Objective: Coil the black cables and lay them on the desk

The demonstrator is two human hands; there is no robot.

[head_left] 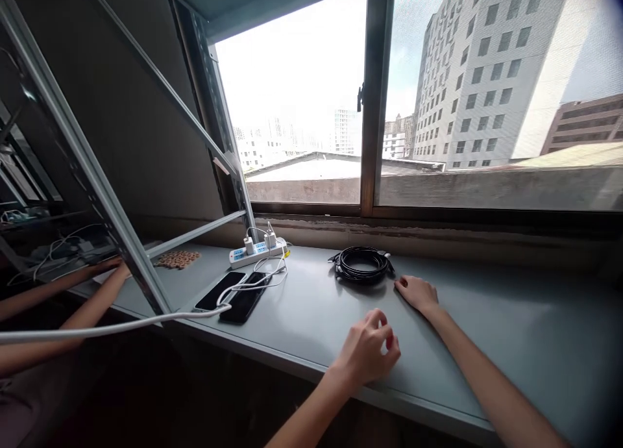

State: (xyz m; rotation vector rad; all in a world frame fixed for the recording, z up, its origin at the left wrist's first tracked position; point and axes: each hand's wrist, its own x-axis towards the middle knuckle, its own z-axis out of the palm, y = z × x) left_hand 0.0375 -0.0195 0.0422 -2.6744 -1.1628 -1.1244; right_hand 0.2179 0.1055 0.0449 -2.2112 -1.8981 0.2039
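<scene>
A black cable (363, 266) lies coiled on the grey shelf-like tabletop (302, 305), near the window wall. Just to the right of the coil, my right hand (417, 294) rests low over the surface, fingers curled in, a small gap between it and the cable; nothing shows in it. Closer to the front edge, my left hand (370, 347) hovers with its fingers loosely bent and apart, holding nothing. The coil has connector ends sticking out at its left and right sides.
Left of the coil stand a white power strip (260, 253) with chargers, a phone (221, 291) and a black phone (246, 297), under white cords (228, 298). A metal rack post (111, 221) rises at left. Beyond it are another person's arms (97, 298). A window (302, 110) is behind.
</scene>
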